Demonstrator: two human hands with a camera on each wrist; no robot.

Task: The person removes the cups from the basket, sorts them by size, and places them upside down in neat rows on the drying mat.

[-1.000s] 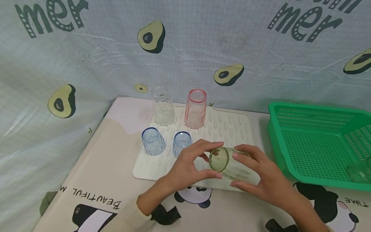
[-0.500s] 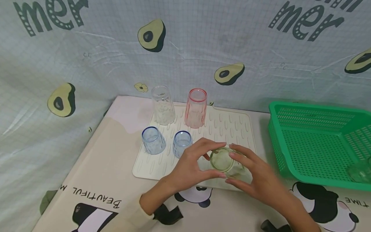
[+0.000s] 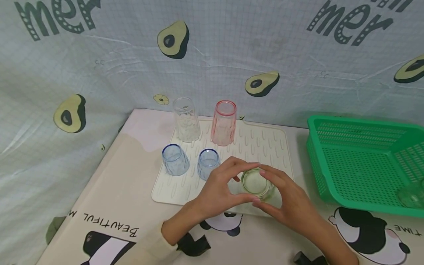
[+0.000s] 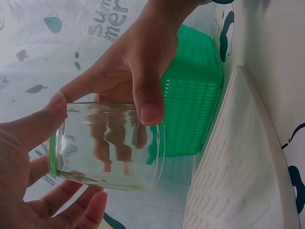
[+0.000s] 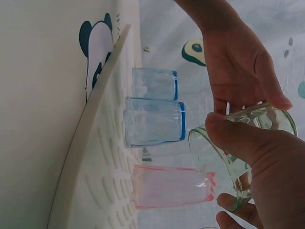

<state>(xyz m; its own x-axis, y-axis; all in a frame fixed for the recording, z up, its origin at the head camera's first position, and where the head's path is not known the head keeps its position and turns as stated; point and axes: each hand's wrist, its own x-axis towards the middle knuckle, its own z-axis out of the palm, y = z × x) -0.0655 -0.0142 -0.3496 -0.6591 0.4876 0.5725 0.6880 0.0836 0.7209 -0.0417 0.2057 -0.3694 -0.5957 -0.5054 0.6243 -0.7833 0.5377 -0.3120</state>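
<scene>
Both hands hold a pale green drinking glass [image 3: 256, 183] above the near right part of a white ribbed drying mat [image 3: 265, 141]. In the head view one round end of the glass faces up. My left hand [image 3: 220, 191] grips it from the left, thumb in front and index finger behind. From the right, my right hand [image 3: 289, 200] grips the same glass, its fingertips close to those of the left. The left wrist view shows the glass [image 4: 112, 148] between the two hands. In the right wrist view, the end of the glass [image 5: 217, 162] towards the mat looks wider.
Two blue-rimmed glasses stand on the mat, one at the left [image 3: 175, 162] and one beside my left hand [image 3: 208, 162]. Behind them are a tall clear glass [image 3: 187, 123] and a pink glass [image 3: 223, 125]. A green basket [image 3: 357, 201] at right contains a green glass [image 3: 410, 195].
The held glass has turned from a sideways slant towards upright. My right hand has moved left, closing in on the left hand. The left hand has shifted slightly right.
</scene>
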